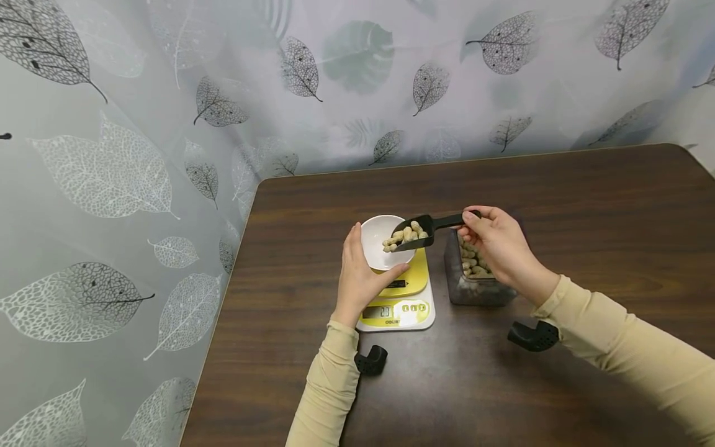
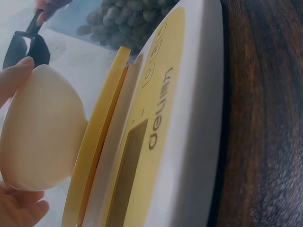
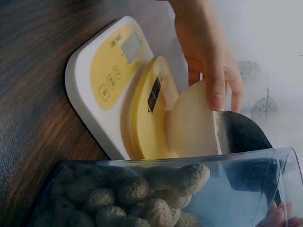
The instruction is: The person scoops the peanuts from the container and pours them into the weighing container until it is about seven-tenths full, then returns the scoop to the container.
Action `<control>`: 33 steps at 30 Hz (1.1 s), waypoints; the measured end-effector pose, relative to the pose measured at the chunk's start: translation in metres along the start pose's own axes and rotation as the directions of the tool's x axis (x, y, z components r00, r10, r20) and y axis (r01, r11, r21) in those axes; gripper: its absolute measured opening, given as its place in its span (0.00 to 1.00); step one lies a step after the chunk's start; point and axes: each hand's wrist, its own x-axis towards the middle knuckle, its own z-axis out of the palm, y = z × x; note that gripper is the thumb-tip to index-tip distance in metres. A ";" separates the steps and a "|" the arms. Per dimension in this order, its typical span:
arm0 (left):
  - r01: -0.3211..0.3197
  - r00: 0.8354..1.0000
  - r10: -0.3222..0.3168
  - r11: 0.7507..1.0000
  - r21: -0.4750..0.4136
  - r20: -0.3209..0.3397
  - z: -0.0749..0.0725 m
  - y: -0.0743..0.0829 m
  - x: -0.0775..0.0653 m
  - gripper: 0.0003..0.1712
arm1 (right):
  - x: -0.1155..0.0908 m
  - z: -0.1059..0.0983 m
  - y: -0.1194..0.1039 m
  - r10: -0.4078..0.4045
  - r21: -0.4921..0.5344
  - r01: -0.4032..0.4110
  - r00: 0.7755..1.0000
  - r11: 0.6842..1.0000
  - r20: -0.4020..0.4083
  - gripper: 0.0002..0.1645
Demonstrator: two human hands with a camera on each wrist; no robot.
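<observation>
My right hand [image 1: 499, 245] grips the handle of a black scoop [image 1: 447, 221] between thumb and fingers. Several unshelled peanuts [image 1: 410, 234] lie in the scoop, whose mouth tilts down over the right side of a white bowl [image 1: 373, 239]. That bowl stands on the yellow platform of a kitchen scale [image 1: 426, 320]. Around the bowl's left and near sides, the fingers and thumb of my left hand [image 1: 357, 282] hold it at the rim. In the right wrist view, the scoop [image 3: 244, 135] overlaps the bowl's edge [image 3: 194, 120], partly behind clear plastic.
Right of the scale stands a clear plastic box [image 1: 481, 294] with more peanuts [image 3: 156, 213] inside, partly under my right hand. Both sit on a dark wood-grain table [image 1: 279, 267]. A leaf-patterned curtain [image 1: 357, 112] hangs along the table's back and left edges.
</observation>
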 end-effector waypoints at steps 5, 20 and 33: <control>0.020 1.000 -0.019 1.000 -0.011 0.016 0.000 0.002 -0.001 0.66 | -0.002 0.000 0.001 -0.047 -0.127 0.045 0.999 0.991 -0.010 0.14; -0.014 1.000 0.014 1.000 -0.023 0.010 -0.001 0.001 0.000 0.65 | -0.002 0.005 0.004 -0.173 -0.245 0.163 0.985 0.956 -0.018 0.18; -0.034 0.999 0.034 0.999 -0.030 0.007 -0.001 -0.002 0.001 0.65 | 0.000 0.005 0.005 -0.205 -0.113 0.203 0.979 0.973 -0.002 0.16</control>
